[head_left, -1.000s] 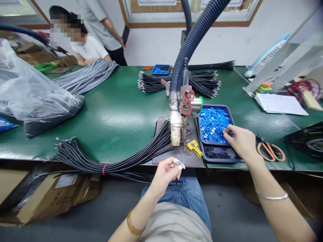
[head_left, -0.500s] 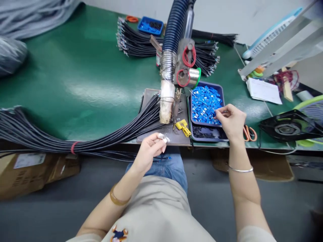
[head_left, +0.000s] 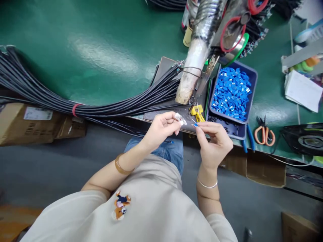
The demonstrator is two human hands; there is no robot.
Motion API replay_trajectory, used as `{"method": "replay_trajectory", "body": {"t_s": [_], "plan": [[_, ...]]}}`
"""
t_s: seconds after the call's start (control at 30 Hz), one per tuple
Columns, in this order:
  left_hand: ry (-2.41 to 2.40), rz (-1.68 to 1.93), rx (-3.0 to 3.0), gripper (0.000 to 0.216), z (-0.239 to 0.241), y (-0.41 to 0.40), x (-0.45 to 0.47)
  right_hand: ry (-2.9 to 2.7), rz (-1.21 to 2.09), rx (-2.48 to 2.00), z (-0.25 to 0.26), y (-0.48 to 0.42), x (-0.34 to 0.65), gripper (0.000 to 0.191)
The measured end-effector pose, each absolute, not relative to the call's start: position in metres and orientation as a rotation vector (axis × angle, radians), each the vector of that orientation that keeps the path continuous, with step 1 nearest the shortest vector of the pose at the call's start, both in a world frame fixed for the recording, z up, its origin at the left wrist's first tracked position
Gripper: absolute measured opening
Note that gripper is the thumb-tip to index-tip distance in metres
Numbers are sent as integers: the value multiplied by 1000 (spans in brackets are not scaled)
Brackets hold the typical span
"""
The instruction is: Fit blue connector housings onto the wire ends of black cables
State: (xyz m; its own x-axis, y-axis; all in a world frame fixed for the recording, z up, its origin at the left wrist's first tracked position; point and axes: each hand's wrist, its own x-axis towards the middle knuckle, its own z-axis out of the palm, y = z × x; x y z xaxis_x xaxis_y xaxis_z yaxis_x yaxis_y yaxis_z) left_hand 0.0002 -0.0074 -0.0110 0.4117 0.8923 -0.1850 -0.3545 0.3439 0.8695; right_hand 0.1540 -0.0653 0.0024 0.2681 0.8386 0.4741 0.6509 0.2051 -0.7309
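Note:
My left hand [head_left: 161, 129] pinches a small clear plastic connector [head_left: 179, 118] at the table's front edge. My right hand [head_left: 213, 143] is closed beside it, its fingertips holding a small blue part [head_left: 195, 125] close to the connector. Behind the hands lies a dark tray [head_left: 253, 87] heaped with blue parts [head_left: 230, 93]. A bundle of black cables [head_left: 106, 109], tied with a red band [head_left: 75, 109], runs from the left onto a dark work plate [head_left: 164, 69]. A wrapped nozzle on a ribbed hose [head_left: 194, 65] hangs over that plate, with a yellow clip [head_left: 197, 112] below it.
Orange-handled scissors [head_left: 263, 134] lie on the green table [head_left: 101, 43] right of the tray, with a black fan [head_left: 302, 139] beyond. Papers [head_left: 301, 90] sit at the far right. Cardboard boxes [head_left: 32, 122] stand under the table on the left.
My right hand left the blue-parts tray and came back to my left hand, carrying a blue part. The camera tilted down toward my lap.

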Motion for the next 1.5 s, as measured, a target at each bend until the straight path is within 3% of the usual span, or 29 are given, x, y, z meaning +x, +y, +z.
{"method": "replay_trajectory", "body": {"t_s": [0.2,0.43,0.77,1.13,1.37,1.5], "plan": [[730,922,864,14,-9,-6,2,-1516,-27,-1323,-6,-61,148,14],[722,921,914,12,-13,-6,3,-1593,-83,-1216,-7,-64,146,23],[693,847,904,19,-13,-6,2,-1352,318,-1246,-12,-60,148,11],[676,795,943,17,-17,-6,-1,-1354,410,-1251,-14,-60,147,12],[741,830,925,15,-12,-8,2,-1572,-57,-1205,-12,-66,145,24],[748,911,925,13,-10,-6,3,-1633,-49,-1199,-16,-67,144,24]]}}
